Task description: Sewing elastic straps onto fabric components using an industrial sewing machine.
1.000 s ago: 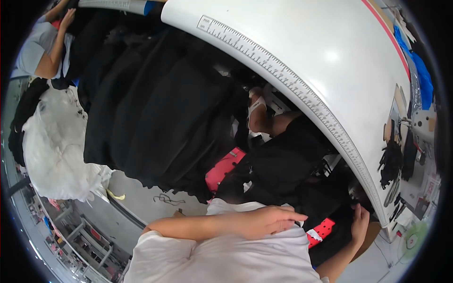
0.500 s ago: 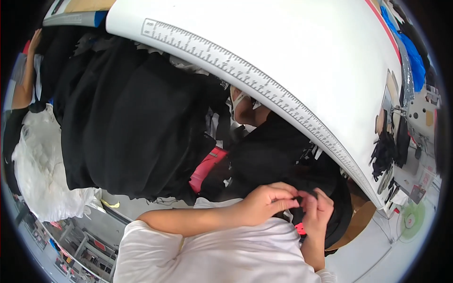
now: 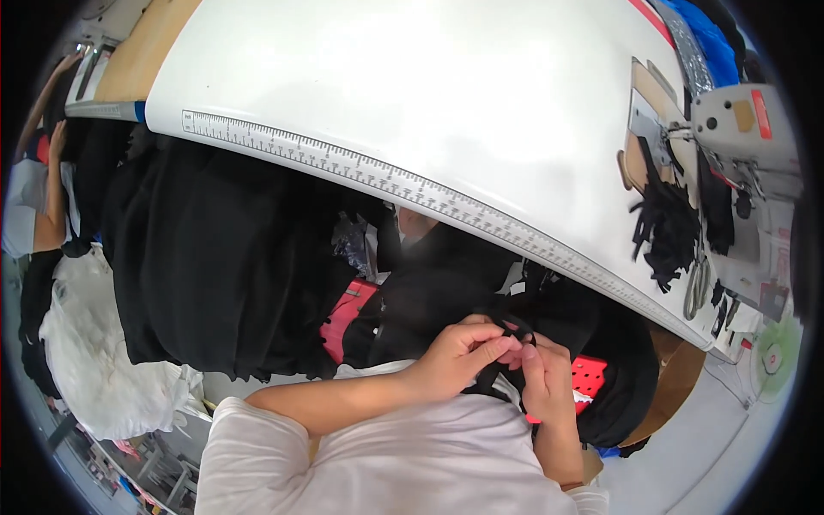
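Observation:
Above my lap both hands meet with fingertips pinched together. My left hand [image 3: 462, 356] is closed, its thumb and forefinger on a narrow black strip [image 3: 518, 330] that looks like fabric. My right hand [image 3: 548, 375] pinches the same strip from the other side, its thumb raised beside it. The strip curls up a little past the fingers; most of it is hidden by them and blends into the black cloth behind. To the left, a large heap of black fabric [image 3: 215, 257] hangs under the table edge.
A white table [image 3: 386, 77] with a printed ruler [image 3: 343, 163] along its edge lies ahead. At right stand a sewing machine [image 3: 738, 129], a bunch of black strips [image 3: 668, 225] and a green fan [image 3: 772, 356]. A white plastic bag [image 3: 112, 360] and another person's arm [image 3: 53, 184] are at left.
My view has turned, so more of the sewing machine and the black strips shows. My hands have come closer together, and the black strip now shows curled above the fingers.

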A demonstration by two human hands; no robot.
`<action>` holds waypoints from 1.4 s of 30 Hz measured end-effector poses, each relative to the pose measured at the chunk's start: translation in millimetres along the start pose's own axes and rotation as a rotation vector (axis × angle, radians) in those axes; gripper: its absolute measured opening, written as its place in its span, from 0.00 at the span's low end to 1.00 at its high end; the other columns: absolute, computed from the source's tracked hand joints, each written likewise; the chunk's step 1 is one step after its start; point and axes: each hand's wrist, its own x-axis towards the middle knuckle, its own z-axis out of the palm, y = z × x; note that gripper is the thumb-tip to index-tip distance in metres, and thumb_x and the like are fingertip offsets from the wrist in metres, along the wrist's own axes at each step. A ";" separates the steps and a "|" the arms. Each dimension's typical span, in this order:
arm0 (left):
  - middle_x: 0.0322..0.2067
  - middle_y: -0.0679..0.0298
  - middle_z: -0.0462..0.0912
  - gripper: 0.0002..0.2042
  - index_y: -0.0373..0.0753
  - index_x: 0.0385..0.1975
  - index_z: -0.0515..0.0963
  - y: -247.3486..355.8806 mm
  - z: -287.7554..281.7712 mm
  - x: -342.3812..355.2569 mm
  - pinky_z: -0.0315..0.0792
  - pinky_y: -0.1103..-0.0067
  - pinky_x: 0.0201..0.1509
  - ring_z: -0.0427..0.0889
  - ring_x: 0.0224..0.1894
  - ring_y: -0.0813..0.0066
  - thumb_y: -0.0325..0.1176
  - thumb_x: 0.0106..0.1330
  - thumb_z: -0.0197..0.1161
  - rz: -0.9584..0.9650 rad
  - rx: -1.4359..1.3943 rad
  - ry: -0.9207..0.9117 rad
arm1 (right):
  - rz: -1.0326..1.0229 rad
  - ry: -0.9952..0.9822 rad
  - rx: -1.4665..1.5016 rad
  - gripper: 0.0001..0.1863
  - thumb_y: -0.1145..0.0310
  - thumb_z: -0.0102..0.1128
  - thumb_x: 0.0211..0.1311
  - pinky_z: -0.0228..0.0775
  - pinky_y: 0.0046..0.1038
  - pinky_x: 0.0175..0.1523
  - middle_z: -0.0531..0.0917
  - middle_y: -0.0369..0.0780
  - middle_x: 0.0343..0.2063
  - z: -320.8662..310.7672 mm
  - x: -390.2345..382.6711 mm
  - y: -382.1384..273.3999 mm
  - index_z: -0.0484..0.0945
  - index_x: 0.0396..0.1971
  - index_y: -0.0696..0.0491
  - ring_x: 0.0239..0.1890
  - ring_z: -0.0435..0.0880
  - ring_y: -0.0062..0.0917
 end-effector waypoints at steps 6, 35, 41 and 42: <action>0.58 0.57 0.73 0.11 0.30 0.45 0.81 6.1 27.1 7.6 0.68 0.77 0.61 0.71 0.60 0.73 0.29 0.75 0.54 0.086 -0.227 0.006 | -0.031 0.099 0.002 0.09 0.78 0.51 0.66 0.73 0.27 0.37 0.81 0.45 0.29 -9.7 -23.0 12.3 0.81 0.36 0.63 0.30 0.82 0.33; 0.36 0.60 0.76 0.10 0.36 0.42 0.80 28.5 21.2 -10.2 0.72 0.73 0.43 0.77 0.39 0.64 0.32 0.64 0.66 0.427 0.709 0.259 | -0.019 0.272 0.056 0.16 0.69 0.48 0.72 0.59 0.23 0.27 0.72 0.36 0.18 9.8 -50.7 22.2 0.77 0.25 0.61 0.20 0.70 0.21; 0.32 0.63 0.77 0.05 0.40 0.33 0.80 11.8 12.6 -35.0 0.72 0.69 0.43 0.77 0.39 0.61 0.33 0.64 0.64 0.401 0.828 -0.018 | 0.160 1.061 0.669 0.17 0.60 0.52 0.75 0.55 0.16 0.26 0.74 0.33 0.23 10.7 -59.1 31.4 0.71 0.25 0.53 0.20 0.62 0.12; 0.33 0.63 0.78 0.05 0.41 0.34 0.80 7.9 9.6 -37.9 0.72 0.68 0.48 0.78 0.41 0.61 0.34 0.65 0.62 0.335 0.838 -0.106 | 0.072 1.024 0.734 0.17 0.59 0.51 0.75 0.55 0.16 0.27 0.74 0.33 0.24 1.3 -60.6 36.9 0.71 0.25 0.53 0.19 0.61 0.12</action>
